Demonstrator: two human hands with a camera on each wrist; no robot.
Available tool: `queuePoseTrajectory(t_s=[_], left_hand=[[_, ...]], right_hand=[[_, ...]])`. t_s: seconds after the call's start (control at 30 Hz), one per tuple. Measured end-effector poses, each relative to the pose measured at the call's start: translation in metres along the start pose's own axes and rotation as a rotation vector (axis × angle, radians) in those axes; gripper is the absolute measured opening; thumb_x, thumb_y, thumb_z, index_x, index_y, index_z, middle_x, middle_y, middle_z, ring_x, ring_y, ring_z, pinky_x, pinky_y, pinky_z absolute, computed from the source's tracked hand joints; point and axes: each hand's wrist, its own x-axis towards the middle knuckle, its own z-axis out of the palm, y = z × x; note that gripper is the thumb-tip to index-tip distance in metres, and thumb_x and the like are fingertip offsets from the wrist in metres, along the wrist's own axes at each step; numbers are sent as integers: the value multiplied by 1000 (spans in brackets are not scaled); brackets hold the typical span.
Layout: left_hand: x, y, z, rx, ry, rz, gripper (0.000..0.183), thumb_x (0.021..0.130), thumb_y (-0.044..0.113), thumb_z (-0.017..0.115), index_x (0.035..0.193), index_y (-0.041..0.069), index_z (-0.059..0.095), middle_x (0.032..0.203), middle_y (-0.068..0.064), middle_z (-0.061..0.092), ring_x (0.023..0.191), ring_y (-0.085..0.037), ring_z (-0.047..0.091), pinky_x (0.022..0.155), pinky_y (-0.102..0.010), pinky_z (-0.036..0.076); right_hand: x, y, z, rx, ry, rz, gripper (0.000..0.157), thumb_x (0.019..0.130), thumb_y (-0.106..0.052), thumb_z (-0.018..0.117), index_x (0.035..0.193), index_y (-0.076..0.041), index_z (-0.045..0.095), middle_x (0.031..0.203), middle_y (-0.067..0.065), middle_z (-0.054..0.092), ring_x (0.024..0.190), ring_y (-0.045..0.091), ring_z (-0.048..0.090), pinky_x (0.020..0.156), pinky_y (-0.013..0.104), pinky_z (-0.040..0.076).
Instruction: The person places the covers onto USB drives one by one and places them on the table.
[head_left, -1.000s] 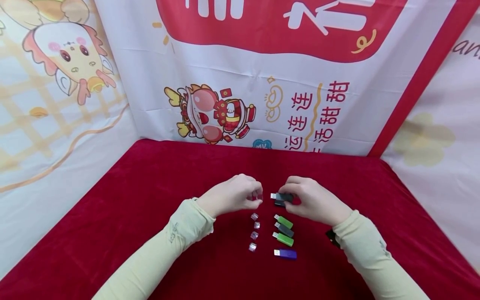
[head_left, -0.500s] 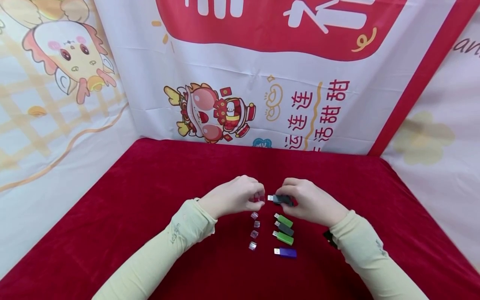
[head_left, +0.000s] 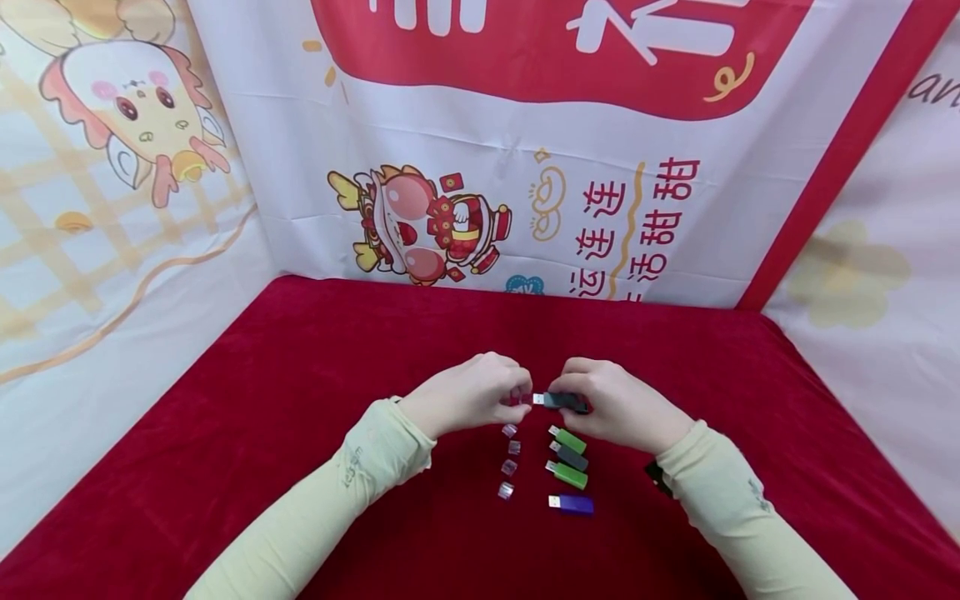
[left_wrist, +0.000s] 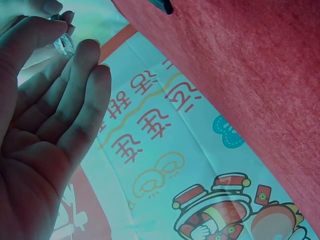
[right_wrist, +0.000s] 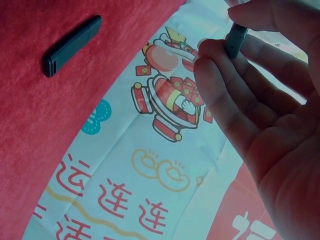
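Note:
My left hand [head_left: 480, 392] pinches a small clear cap [left_wrist: 64, 45] between thumb and fingertips. My right hand [head_left: 618, 400] pinches a dark grey USB stick [head_left: 557, 401], its metal plug facing left, right at the left fingertips and the cap. In the right wrist view the same stick's dark body [right_wrist: 236, 41] shows between thumb and fingers. A black USB stick [right_wrist: 72, 45] with its end covered lies on the red cloth by the right hand, mostly hidden in the head view.
Nearer the body, several clear caps [head_left: 509, 467] form a column on the red cloth [head_left: 337, 517]. To their right lie two green USB sticks, one of them this green stick [head_left: 570, 475], a grey one [head_left: 572, 456] and a purple one [head_left: 574, 504]. Printed curtains [head_left: 285, 150] surround the table.
The right hand has brought the grey USB stick leftward and slightly nearer the body. The left hand has shifted slightly right, and the gap between plug and cap has closed.

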Motion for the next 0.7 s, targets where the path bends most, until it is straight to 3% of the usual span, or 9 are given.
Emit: queuePoseTrajectory(t_s=[0.47,0.7], left_hand=[[0,3,4,26,15,20,9,86,13,76,83,11,67,76,3,61,68,-8,52,63,-15,44],[0,3,5,12,61,52,10,86,12,75,83,12,65,75,2,59,68,-7,50,63,-14,42]], right_hand=[[-1,0,2,-9,-2,-18,22,76,-9,84,96,-5,74,88,-1,60,73,9,57,67,21,52],[0,-1,1,-13,10,-31,22,76,-9,83,96,-5,74,88,-1,60,73,9,57,66,21,52]])
